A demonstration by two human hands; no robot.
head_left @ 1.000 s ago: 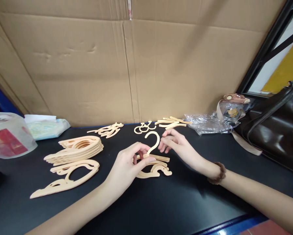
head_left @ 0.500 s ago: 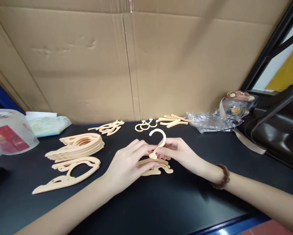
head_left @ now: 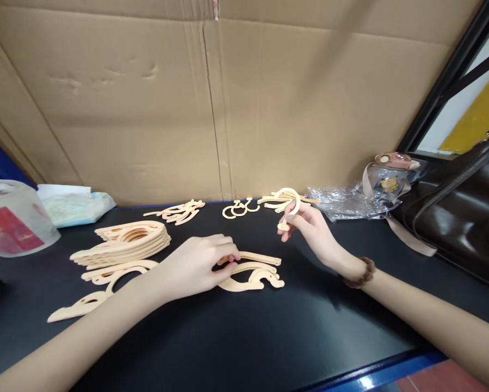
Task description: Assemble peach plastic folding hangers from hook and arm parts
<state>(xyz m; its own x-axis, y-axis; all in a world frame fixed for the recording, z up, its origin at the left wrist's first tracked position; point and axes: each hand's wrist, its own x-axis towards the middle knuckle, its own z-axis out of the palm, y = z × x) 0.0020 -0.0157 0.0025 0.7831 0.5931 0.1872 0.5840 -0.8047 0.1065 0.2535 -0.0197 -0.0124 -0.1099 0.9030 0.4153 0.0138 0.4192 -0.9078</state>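
Observation:
My right hand is raised over the table, pinching a beige hanger hook by its lower stem, the curve pointing up. My left hand hovers at the left end of several loose hanger parts, its fingers loosely bent and the thumb apart from them. Among these parts are a narrow curved strip and a hanger arm with a notched end. The left fingers cover the strip's left end; whether they touch it I cannot make out.
Left on the black table are stacked hanger arms and a single arm, partly behind my forearm. Along the cardboard wall lie small hanger pieces, hooks, strips and clear plastic wrap. A dark bag stands right.
My hands have moved apart. The right hand has carried the hook up and to the right, while the left has let go of it and shifted left, uncovering more of the loose parts.

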